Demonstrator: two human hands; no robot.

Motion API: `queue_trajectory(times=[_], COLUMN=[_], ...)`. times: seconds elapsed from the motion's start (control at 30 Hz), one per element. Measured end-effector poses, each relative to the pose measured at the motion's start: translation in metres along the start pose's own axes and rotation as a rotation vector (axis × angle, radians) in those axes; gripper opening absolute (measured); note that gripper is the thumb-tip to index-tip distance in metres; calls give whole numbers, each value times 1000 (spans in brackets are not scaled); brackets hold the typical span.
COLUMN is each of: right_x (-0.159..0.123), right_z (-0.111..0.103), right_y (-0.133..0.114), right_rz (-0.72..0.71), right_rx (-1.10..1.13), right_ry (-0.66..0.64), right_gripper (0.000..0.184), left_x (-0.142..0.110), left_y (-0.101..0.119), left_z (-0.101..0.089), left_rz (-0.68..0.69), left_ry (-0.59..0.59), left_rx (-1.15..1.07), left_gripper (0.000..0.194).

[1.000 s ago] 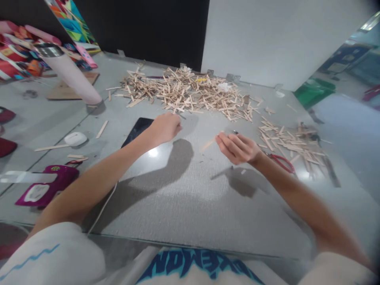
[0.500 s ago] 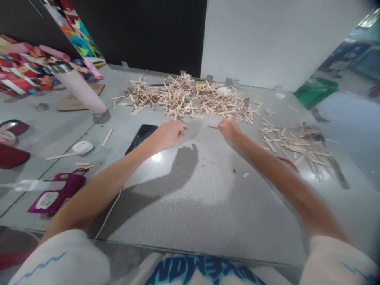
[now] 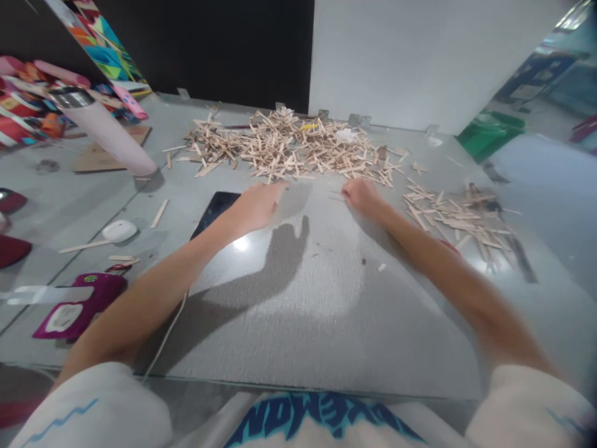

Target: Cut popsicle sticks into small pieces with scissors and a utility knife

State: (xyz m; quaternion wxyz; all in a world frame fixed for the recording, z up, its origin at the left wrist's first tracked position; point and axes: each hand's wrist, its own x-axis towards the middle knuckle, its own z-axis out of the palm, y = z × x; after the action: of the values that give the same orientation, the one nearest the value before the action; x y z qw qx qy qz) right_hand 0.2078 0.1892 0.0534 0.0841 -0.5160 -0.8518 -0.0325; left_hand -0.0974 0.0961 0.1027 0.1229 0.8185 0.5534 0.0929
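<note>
My left hand (image 3: 260, 202) hovers over the table just in front of a heap of small wooden sticks (image 3: 280, 149). Its index finger is stretched towards the heap and I see nothing in it. To the right, my right hand (image 3: 361, 194) is closed, pinching a thin wooden stick (image 3: 336, 194) that pokes out to the left. A second, smaller pile of wooden sticks (image 3: 452, 214) lies beyond my right forearm. That forearm mostly hides a red-handled tool (image 3: 450, 247). A dark phone (image 3: 214, 211) rests beside my left forearm, partly covered.
On the left stand a pale pink bottle (image 3: 109, 134), a white mouse-like case (image 3: 120, 231) and a purple pouch (image 3: 81, 305). A white cable (image 3: 170, 330) runs near my left arm. Behind the heap rise a black panel (image 3: 224, 50) and a white panel (image 3: 392, 62).
My right hand has moved forward from mid-table and turned knuckles-up, its stick still held. My left hand has stayed near the heap, and its index finger has straightened.
</note>
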Motion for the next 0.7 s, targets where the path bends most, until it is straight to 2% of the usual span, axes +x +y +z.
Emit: queue_trajectory(times=[0.03, 0.1, 0.13, 0.2, 0.3, 0.37, 0.43, 0.5, 0.57, 0.63, 0.7], right_x=[-11, -38, -54, -87, -126, -143, -155, -163, -171, -177, -181], right_z=[-5, -18, -24, -37, -51, -56, -58, -58, -58, -60, -62], right_y=[-8, -26, -35, -52, -67, -70, -70, -71, -74, -77, -81], right_rz=[-24, -79, -167, -268, -434, -451, -385, -263, -143, -71, -29], right_rx=[-13, -39, -65, -60, 2, 65, 127, 204, 326, 475, 599], right_ry=[16, 80, 144, 165, 173, 183, 254, 380, 451, 416, 320], right_gripper=[34, 41, 46, 46, 39, 34, 30, 30, 31, 23, 16], left_x=[0, -1, -2, -6, -16, -25, -34, -42, -49, -53, -57], left_y=[3, 12, 18, 29, 44, 53, 62, 69, 76, 80, 83], left_z=[-1, -3, -4, -6, -8, -8, -7, -5, -3, -1, 2], left_rz=[-18, -70, -89, -100, 62, 164, 192, 186, 188, 211, 250], left_ry=[9, -11, -61, -230, -425, -465, -396, -261, -185, -167, -140], left_rx=[-45, -215, -357, -666, -861, -870, -829, -752, -689, -645, -592], left_gripper=[60, 49, 44, 44, 32, 24, 17, 12, 11, 12, 17])
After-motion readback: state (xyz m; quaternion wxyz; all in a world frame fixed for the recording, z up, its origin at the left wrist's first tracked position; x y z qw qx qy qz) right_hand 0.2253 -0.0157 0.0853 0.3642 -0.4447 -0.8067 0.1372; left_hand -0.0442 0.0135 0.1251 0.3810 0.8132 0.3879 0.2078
